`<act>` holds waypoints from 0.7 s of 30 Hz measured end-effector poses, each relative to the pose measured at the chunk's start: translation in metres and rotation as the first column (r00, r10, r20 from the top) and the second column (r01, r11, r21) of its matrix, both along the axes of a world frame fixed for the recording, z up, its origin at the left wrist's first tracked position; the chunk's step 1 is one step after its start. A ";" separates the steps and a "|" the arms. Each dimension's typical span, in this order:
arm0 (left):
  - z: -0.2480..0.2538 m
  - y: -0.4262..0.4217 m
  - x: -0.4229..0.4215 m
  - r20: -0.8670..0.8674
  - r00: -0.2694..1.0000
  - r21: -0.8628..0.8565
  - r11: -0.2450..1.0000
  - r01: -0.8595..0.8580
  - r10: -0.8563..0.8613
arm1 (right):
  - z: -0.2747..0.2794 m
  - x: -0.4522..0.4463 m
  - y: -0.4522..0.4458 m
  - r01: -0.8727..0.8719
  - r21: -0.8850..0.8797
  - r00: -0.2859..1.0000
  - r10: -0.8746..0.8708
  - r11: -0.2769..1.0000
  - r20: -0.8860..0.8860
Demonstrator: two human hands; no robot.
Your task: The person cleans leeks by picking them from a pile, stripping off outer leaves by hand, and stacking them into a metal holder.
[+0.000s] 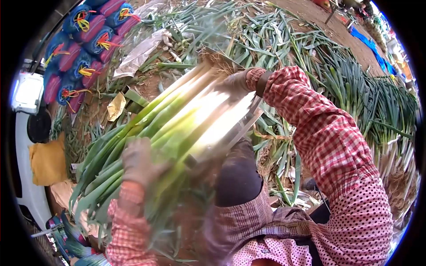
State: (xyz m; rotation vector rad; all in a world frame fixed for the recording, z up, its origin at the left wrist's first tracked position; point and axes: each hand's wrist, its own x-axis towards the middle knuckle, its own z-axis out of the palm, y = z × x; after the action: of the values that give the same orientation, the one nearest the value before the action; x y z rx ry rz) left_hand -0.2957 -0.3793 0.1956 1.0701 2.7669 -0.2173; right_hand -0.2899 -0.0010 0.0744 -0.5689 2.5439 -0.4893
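A thick bundle of leeks [186, 115] lies slantwise in front of me, white shafts and brown roots at the upper right, green leaves toward the lower left. My right hand [237, 84], in a pale glove, is closed over the shafts near the roots; its fingertips are blurred. On the green leaves rests my left hand [138, 162], also gloved and smeared by motion, with its thumb spread from the fingers. A straight grey edge [242, 133] runs along the bundle's right side, beside my knee; what it belongs to is mostly hidden.
Loose leek leaves [266, 40] cover the ground ahead. More leeks [355, 97] lie in a long row at right. Stacked blue and pink sacks [88, 48] with tied ends stand at upper left. A white plastic sheet [142, 53] and a yellow cloth [48, 163] lie at left.
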 end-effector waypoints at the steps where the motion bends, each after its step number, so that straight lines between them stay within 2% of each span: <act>1: -0.001 0.002 0.000 0.013 1.000 -0.012 1.000 -0.013 0.013 | 0.003 0.000 0.005 -0.078 -0.053 0.995 0.075 0.996 -0.058; 6: -0.007 0.002 0.011 0.076 0.997 0.005 1.000 -0.011 0.010 | -0.008 -0.012 0.023 -0.120 0.055 0.992 0.119 0.991 0.032; 8: -0.010 0.004 0.006 0.150 0.988 -0.016 0.999 -0.042 0.044 | 0.013 -0.003 0.021 0.097 -0.135 0.976 -0.067 0.986 0.208; 10: -0.016 0.007 -0.005 0.186 0.978 -0.058 0.995 -0.080 0.090 | 0.033 -0.004 0.022 0.294 -0.372 0.869 -0.084 0.881 0.487; 11: -0.012 0.010 -0.002 0.177 0.979 -0.077 0.993 -0.085 0.098 | 0.041 -0.001 0.018 0.412 -0.338 0.828 -0.193 0.846 0.527; 12: -0.014 0.008 -0.001 0.136 0.988 -0.089 0.994 -0.056 0.068 | 0.048 0.000 0.012 0.308 -0.228 0.883 -0.188 0.924 0.430; 13: -0.016 0.007 -0.001 0.121 0.991 -0.084 0.996 -0.039 0.049 | 0.039 -0.006 0.014 0.173 -0.324 0.952 -0.073 0.930 0.298; 15: -0.022 0.002 -0.001 0.104 0.995 -0.060 0.998 0.001 0.005 | 0.035 -0.009 0.006 -0.099 -0.161 0.994 0.105 0.982 0.030; 16: -0.023 0.001 0.000 0.094 0.996 -0.055 0.999 0.001 0.004 | 0.023 -0.009 0.000 -0.017 -0.140 1.000 0.019 0.990 0.018; 18: -0.021 0.002 0.005 0.074 0.997 -0.048 0.999 0.000 0.004 | 0.017 -0.021 -0.012 -0.069 -0.032 0.998 0.069 0.997 0.006; 19: -0.019 0.004 0.007 0.065 0.998 -0.048 0.999 -0.002 0.005 | 0.010 -0.022 -0.011 -0.179 0.043 0.967 0.184 0.983 -0.178; 21: -0.008 0.012 0.007 0.058 0.998 -0.126 0.992 -0.010 0.018 | 0.036 -0.010 -0.018 -0.012 0.162 0.993 0.030 0.987 -0.110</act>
State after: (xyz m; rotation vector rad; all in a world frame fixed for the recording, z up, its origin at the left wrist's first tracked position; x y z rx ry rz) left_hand -0.2885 -0.3673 0.1875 1.0089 2.6679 -0.3469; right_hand -0.2995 -0.0193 0.1106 -0.5779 2.6504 -0.2470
